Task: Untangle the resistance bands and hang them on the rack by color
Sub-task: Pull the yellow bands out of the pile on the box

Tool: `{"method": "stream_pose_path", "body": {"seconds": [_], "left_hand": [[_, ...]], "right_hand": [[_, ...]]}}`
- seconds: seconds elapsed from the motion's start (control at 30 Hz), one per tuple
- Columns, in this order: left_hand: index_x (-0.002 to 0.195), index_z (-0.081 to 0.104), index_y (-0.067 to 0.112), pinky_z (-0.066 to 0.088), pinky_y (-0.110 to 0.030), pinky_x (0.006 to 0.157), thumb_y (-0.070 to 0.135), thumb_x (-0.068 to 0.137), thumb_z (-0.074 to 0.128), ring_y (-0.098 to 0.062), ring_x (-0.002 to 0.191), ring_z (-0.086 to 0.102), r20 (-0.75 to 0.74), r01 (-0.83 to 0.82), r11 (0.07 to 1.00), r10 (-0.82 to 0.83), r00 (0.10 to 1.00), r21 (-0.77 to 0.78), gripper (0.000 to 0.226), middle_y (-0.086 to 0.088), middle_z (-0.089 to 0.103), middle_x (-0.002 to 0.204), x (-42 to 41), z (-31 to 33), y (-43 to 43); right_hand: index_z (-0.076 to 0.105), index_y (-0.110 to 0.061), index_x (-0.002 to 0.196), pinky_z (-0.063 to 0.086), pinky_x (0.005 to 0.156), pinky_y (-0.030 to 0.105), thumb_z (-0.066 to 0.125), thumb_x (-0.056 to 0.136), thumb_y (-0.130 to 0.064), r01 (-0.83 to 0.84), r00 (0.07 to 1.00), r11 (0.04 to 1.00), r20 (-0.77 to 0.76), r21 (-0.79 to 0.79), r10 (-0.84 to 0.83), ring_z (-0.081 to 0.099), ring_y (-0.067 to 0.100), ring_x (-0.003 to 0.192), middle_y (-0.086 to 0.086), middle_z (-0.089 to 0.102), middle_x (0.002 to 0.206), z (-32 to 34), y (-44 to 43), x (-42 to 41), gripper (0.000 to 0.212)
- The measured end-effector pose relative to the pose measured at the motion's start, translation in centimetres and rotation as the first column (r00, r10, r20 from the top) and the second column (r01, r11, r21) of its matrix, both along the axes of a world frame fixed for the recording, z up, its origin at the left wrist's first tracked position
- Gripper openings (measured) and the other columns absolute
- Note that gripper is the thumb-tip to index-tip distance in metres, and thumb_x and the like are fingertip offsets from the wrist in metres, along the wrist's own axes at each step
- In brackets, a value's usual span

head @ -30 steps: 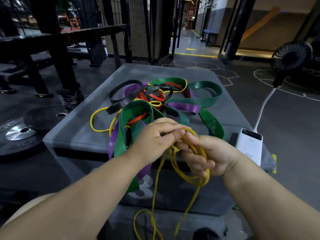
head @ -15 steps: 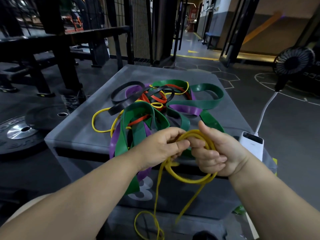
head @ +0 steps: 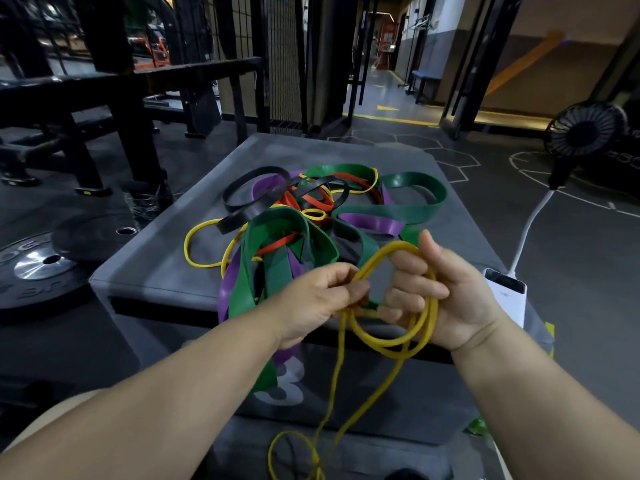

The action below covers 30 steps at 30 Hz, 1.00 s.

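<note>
A tangle of resistance bands (head: 311, 209) in green, purple, black, orange and yellow lies on a grey padded box (head: 166, 271). A thin yellow band (head: 391, 344) is coiled in loops around my right hand (head: 446, 292), which grips it in front of the box's near edge. My left hand (head: 318, 303) pinches the same yellow band just left of the right hand. The band's free end hangs down past the box toward the floor. A green band (head: 266, 296) and a purple one droop over the box's front edge. No hanging rack is identifiable.
A white power bank (head: 507, 294) with a white cable lies at the box's right edge, leading to a black fan (head: 585, 129). Weight plates (head: 38, 268) rest on the floor at left. Black gym frames (head: 114, 91) stand behind.
My right hand has risen and turned thumb-up, opening the yellow coil into a wider loop. My left hand has stayed pinching the band beside it.
</note>
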<state>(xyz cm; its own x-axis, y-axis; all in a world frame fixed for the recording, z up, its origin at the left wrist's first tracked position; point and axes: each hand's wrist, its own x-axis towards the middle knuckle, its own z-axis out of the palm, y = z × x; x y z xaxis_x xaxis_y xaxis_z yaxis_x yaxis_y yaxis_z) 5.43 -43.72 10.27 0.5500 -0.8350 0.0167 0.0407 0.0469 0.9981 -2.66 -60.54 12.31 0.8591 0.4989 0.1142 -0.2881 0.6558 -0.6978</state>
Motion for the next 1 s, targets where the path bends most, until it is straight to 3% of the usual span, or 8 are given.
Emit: {"method": "stream_pose_path", "body": {"seconds": [0.07, 0.17, 0.27, 0.43, 0.57, 0.7, 0.8, 1.0], "left_hand": [[0.086, 0.055, 0.014, 0.05, -0.025, 0.061, 0.021, 0.096, 0.049, -0.014, 0.067, 0.057, -0.086, -0.041, 0.998, 0.036, 0.996, -0.053, 0.014, -0.001, 0.057, 0.074, -0.1, 0.6, -0.1], [0.084, 0.052, 0.011, 0.044, -0.02, 0.043, 0.026, 0.094, 0.047, -0.007, 0.05, 0.052, -0.171, -0.144, 0.979, 0.118, 0.978, -0.146, 0.019, 0.002, 0.054, 0.063, -0.1, 1.3, -0.2], [0.081, 0.053, 0.015, 0.042, -0.026, 0.05, 0.028, 0.096, 0.047, -0.009, 0.056, 0.051, -0.181, -0.17, 0.976, 0.143, 0.973, -0.139, 0.02, 0.003, 0.054, 0.064, 0.0, 0.9, -0.3], [0.081, 0.057, 0.015, 0.047, -0.023, 0.06, 0.027, 0.091, 0.053, -0.013, 0.066, 0.052, -0.189, -0.09, 0.995, 0.079, 0.979, -0.05, 0.016, 0.001, 0.059, 0.07, -0.6, -0.6, -0.7], [0.108, 0.057, 0.021, 0.053, -0.035, 0.08, 0.04, 0.074, 0.06, -0.015, 0.082, 0.064, -0.284, 0.069, 0.997, -0.058, 0.957, 0.027, 0.039, 0.0, 0.064, 0.094, -1.5, -2.0, -0.9], [0.119, 0.044, 0.029, 0.052, -0.029, 0.077, 0.035, 0.091, 0.056, -0.008, 0.067, 0.058, -0.163, 0.125, 0.979, -0.099, 0.982, 0.16, 0.031, -0.002, 0.055, 0.108, -1.6, -2.7, -1.1], [0.1, 0.05, 0.02, 0.047, -0.022, 0.071, 0.021, 0.097, 0.055, -0.006, 0.069, 0.056, 0.082, 0.137, 0.917, -0.18, 0.98, 0.375, 0.006, 0.001, 0.06, 0.089, -1.3, -4.4, -1.1], [0.084, 0.052, 0.024, 0.044, -0.02, 0.067, 0.017, 0.097, 0.051, -0.006, 0.067, 0.056, 0.268, 0.071, 0.781, -0.296, 0.917, 0.62, 0.014, 0.003, 0.06, 0.08, -1.7, -6.1, -0.9]], "right_hand": [[0.057, -0.004, 0.108, 0.047, 0.086, 0.038, 0.039, 0.105, -0.032, -0.017, 0.998, 0.999, 0.065, -0.04, 0.019, 0.056, 0.016, 0.057, -0.004, 0.037, 0.056, -0.1, 0.1, -0.4, 0.033], [0.053, -0.005, 0.125, 0.051, 0.07, 0.024, 0.039, 0.105, -0.027, -0.161, 0.986, 0.976, 0.027, -0.147, 0.166, 0.04, 0.007, 0.043, -0.006, 0.033, 0.052, -0.5, 0.1, -0.7, 0.033], [0.06, -0.004, 0.113, 0.042, 0.051, 0.012, 0.036, 0.105, -0.032, -0.234, 0.972, 0.953, -0.03, -0.193, 0.233, 0.033, 0.003, 0.035, -0.007, 0.037, 0.052, -0.5, 0.4, -0.4, 0.038], [0.057, -0.004, 0.084, 0.026, 0.041, 0.017, 0.037, 0.104, -0.036, -0.105, 0.994, 0.994, 0.026, 0.017, 0.104, 0.025, 0.005, 0.037, 0.0, 0.039, 0.056, 0.7, -0.4, 0.2, 0.043], [0.055, -0.004, 0.08, 0.017, 0.04, 0.019, 0.039, 0.103, -0.038, 0.007, 0.998, 0.993, 0.06, 0.119, -0.014, 0.018, 0.005, 0.04, 0.001, 0.038, 0.058, 1.2, -1.1, 0.3, 0.044], [0.056, -0.005, 0.078, 0.016, 0.041, 0.018, 0.041, 0.103, -0.04, 0.1, 0.991, 0.966, 0.059, 0.239, -0.117, 0.022, 0.008, 0.04, -0.002, 0.038, 0.057, 1.8, -2.9, 0.2, 0.046], [0.059, -0.006, 0.078, 0.017, 0.041, 0.02, 0.041, 0.102, -0.044, 0.178, 0.976, 0.94, 0.07, 0.292, -0.207, 0.032, 0.011, 0.045, -0.003, 0.039, 0.055, 2.1, -4.8, 0.0, 0.049], [0.061, -0.009, 0.074, 0.029, 0.043, 0.024, 0.06, 0.093, -0.039, 0.4, 0.888, 0.831, 0.062, 0.386, -0.456, 0.031, 0.009, 0.042, 0.002, 0.047, 0.051, 3.1, -7.4, -1.4, 0.035]]}}
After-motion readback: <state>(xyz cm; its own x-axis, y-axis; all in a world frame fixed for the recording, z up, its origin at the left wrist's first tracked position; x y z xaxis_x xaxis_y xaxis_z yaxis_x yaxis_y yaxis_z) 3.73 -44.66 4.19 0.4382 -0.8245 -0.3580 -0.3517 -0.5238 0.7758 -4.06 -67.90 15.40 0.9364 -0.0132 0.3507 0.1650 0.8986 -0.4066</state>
